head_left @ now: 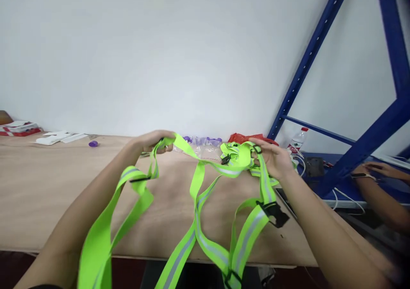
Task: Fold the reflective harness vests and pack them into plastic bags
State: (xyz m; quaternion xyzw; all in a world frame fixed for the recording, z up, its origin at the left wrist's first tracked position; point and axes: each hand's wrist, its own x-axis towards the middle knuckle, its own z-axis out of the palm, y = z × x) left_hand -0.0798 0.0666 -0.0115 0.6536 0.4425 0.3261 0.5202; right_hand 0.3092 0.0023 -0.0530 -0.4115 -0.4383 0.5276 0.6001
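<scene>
A neon-green reflective harness [213, 250] with grey stripes is stretched between my two hands above the table. My left hand [156, 139] is closed on a strap at the upper left. On the other side my right hand [270, 154] grips a strap beside a small black slider, its fingers partly behind the webbing. A black buckle [276, 214] hangs below my right hand. Loose straps drop past the table's front edge and out of the picture. Behind my right hand lies a bundle of similar green straps [235, 152].
The wooden table [41, 186] runs along a white wall. Clear plastic bags with purple items [205, 146] and a red bag [246, 138] lie at the back. A purple cap [93, 144] sits left. Blue rack posts [307, 62], a bottle [297, 141] and another person's hands [368, 169] are right.
</scene>
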